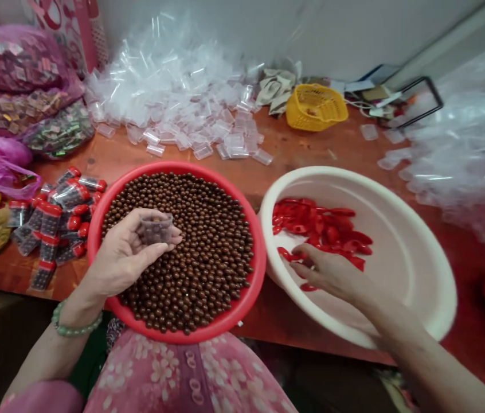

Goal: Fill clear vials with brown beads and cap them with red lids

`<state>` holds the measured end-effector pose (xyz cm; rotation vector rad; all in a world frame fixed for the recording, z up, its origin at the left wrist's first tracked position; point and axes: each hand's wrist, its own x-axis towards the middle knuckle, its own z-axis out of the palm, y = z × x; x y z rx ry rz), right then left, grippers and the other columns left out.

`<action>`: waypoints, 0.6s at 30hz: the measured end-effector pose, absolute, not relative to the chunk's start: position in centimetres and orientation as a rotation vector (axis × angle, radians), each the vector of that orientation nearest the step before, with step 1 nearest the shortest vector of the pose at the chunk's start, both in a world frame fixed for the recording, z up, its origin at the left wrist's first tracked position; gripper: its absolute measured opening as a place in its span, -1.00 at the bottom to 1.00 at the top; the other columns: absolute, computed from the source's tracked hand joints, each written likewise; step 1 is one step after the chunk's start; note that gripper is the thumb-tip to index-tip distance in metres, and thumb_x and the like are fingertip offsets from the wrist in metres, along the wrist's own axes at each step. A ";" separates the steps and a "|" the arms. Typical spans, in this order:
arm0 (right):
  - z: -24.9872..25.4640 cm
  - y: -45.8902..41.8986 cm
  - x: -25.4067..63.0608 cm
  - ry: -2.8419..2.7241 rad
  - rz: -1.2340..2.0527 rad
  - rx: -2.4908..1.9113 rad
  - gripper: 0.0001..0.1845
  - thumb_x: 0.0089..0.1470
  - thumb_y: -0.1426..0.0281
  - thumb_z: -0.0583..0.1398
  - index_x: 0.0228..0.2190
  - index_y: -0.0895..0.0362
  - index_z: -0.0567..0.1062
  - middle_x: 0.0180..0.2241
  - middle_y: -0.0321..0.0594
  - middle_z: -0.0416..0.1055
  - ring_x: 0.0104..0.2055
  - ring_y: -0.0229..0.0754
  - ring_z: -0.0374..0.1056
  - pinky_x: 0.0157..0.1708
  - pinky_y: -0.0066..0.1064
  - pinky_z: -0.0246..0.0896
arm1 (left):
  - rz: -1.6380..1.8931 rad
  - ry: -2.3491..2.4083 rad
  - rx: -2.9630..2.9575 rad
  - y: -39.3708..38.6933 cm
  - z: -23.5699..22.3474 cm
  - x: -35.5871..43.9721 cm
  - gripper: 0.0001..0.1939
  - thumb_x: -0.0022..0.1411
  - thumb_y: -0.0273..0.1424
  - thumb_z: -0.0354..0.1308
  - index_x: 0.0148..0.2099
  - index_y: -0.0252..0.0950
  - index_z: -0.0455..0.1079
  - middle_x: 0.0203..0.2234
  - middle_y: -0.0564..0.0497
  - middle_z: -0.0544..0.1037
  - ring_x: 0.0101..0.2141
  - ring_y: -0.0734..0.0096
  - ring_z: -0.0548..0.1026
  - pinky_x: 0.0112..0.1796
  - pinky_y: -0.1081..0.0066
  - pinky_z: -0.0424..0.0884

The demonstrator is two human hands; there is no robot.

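Head view, working left to right: at about 10 o'clock, bulging magenta plastic bags [14,60] of shiny foil packets lie heaped on the orange-brown wooden counter [311,150]. At 9 o'clock, clear tubes with red caps [49,226], filled with dark beads, lie scattered. The left hand [126,255], with a pale green beaded bracelet [74,324] at its wrist, is turned palm-up and curled, pinching a small clear plastic tube [156,228] between thumb and fingers, with a few beads inside. It is over a round red plastic basin [259,258] brimming with glossy brown beads [206,255]. Behind that basin, at 12 o'clock, spreads a heap of empty clear plastic containers [169,97], and at about 1 o'clock sits a yellow plastic basket [316,107]. At 3 o'clock, just beside the red basin, is a wide white plastic basin [440,292] holding glossy red plastic pieces [322,226]. The right hand [331,274] reaches in palm-down, its fingers loosely curled at the pile's lower edge; whether they pinch anything, I cannot tell. Further right lies a mound of clear plastic [461,155].
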<state>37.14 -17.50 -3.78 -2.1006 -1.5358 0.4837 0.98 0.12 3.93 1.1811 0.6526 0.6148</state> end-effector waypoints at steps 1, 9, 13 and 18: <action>-3.3 -17.6 37.2 -1.531 0.552 -2.126 -0.83 0.06 0.30 0.30 -0.54 -0.01 0.50 -0.73 -0.32 0.37 -0.77 -0.31 0.28 -0.79 -0.54 0.05 | 0.597 0.634 1.157 0.1 3.7 1.1 -0.67 0.16 -0.52 0.24 -0.03 -0.28 0.29 -0.21 -0.02 0.60 -0.16 0.36 0.60 -0.05 0.31 0.50; -0.6 -17.7 38.4 -0.717 0.993 -2.180 -0.81 -0.18 0.21 0.41 -0.41 -0.16 0.59 -0.49 -0.13 0.59 -0.52 -0.05 0.54 -0.60 -0.44 0.37 | 0.555 0.591 0.992 0.0 2.7 1.1 -0.51 0.08 -0.57 0.31 0.04 -0.28 0.26 -0.19 -0.05 0.60 -0.13 0.33 0.59 0.02 0.26 0.43; 0.6 -16.9 36.1 -0.441 0.968 -2.047 -0.69 -0.30 0.20 0.45 -0.37 -0.18 0.63 -0.36 -0.12 0.61 -0.52 -0.10 0.51 -0.54 -0.35 0.39 | 0.557 0.565 0.963 -0.2 2.5 1.0 -0.51 0.08 -0.56 0.31 0.04 -0.29 0.27 -0.20 -0.05 0.59 -0.15 0.34 0.60 -0.01 0.29 0.42; 3.8 -14.0 28.5 -0.656 0.920 -1.992 -0.58 -0.25 0.09 0.43 -0.27 -0.07 0.62 -0.36 -0.15 0.59 -0.38 -0.10 0.49 -0.42 -0.32 0.43 | 0.566 0.606 0.961 -0.4 2.4 1.4 -0.56 0.04 -0.53 0.34 -0.03 -0.32 0.31 -0.24 -0.04 0.59 -0.21 0.39 0.59 -0.09 0.37 0.43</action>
